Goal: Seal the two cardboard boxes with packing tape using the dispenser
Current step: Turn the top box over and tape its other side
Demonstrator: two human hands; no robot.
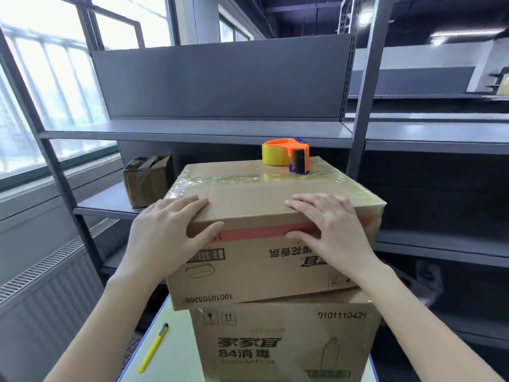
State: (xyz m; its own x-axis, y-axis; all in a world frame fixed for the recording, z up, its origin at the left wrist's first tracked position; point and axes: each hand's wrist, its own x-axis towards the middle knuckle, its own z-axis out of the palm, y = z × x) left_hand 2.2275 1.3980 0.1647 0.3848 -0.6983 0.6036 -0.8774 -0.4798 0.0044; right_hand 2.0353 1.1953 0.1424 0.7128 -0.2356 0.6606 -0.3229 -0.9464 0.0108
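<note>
From the head camera, the upper cardboard box (261, 210) sits askew on the lower cardboard box (275, 340), its left end jutting past the one beneath. The left hand (170, 232) and right hand (330, 230) each have a grip on its near top edge, with fingers laid over the top and thumb on the front face. The orange tape dispenser (289, 154), loaded with a yellowish roll, stands loose at the upper box's far edge, just beyond a glossy strip of tape along its top seam. The lower box's top is hidden, so its sealing cannot be judged.

Any tug or tilt of the upper box could send the dispenser off the far side. The overhang could also let the box slip sideways towards the tabletop (176, 354), where a yellow pen-like tool (154, 347) lies left of and below it.

The upper box's print is upside down, with a barcode, a red band and digits beginning 1001010326. The lower box reads "家家宜", "84消毒" and 0101110421.
</note>
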